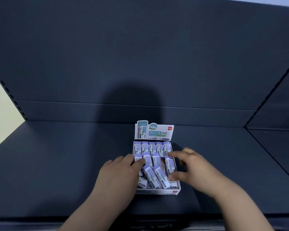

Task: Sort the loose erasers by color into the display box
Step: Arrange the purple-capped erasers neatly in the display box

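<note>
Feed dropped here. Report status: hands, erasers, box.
Left hand open, fingers on purple erasers at box's left. Right hand pinches a purple eraser at right. Display box: back row neat, front jumbled; orange eraser partly buried.

One display box [157,192]; five purple erasers [152,147] in a row beyond the fingers [172,154]; at least six loose purple erasers [148,176] between them.
</note>
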Demonstrator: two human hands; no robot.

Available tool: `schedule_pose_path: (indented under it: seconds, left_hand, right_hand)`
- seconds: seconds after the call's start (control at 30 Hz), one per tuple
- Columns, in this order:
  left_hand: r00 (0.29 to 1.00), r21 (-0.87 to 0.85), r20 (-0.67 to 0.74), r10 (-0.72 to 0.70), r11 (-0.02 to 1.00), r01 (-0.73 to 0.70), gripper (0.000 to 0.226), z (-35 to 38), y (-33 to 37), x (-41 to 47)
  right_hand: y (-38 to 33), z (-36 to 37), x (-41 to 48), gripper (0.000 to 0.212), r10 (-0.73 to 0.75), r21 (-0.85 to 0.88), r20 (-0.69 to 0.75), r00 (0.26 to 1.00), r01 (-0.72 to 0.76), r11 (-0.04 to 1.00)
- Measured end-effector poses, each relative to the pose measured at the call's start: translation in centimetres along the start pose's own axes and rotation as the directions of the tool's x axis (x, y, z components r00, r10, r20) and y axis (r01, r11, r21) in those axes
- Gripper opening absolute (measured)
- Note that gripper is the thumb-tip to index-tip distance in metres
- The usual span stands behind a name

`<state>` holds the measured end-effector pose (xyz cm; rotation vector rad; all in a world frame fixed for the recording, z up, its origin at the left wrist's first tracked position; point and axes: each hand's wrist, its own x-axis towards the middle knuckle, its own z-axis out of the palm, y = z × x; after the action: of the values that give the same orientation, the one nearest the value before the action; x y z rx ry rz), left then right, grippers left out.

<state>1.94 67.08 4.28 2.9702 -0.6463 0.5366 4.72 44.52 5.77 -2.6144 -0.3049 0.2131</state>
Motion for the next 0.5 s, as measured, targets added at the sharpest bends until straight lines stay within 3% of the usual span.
schedule_pose_path:
  seconds: [0.13, 0.3, 0.43, 0.5]
  left_hand:
    - [1.000, -0.001, 0.000, -0.001, 1.000, 0.001, 0.055, 0.1, 0.0, 0.0]
    - [1.000, -0.011, 0.004, -0.002, 1.000, 0.002, 0.054, 0.1, 0.1, 0.0]
    - [1.000, -0.033, 0.012, -0.007, 0.999, 0.007, 0.054, 0.2, 0.1, 0.0]
    - [1.000, -0.052, 0.015, -0.008, 0.999, 0.008, 0.054, 0.2, 0.1, -0.1]
  right_hand:
    - [0.4, 0.2, -0.3, 0.069, -0.034, -0.006, 0.025, 0.999, 0.034, 0.999]
    - [0.2, 0.7, -0.7, 0.061, -0.012, 0.016, -0.069, 0.998, 0.013, 1.000]
    - [-1.0, 0.9, -1.8, 0.034, 0.001, 0.125, -0.123, 0.992, 0.014, 0.992]
    - [-2.2, 1.0, -2.5, 0.025, 0.001, 0.058, -0.096, 0.995, 0.005, 0.998]
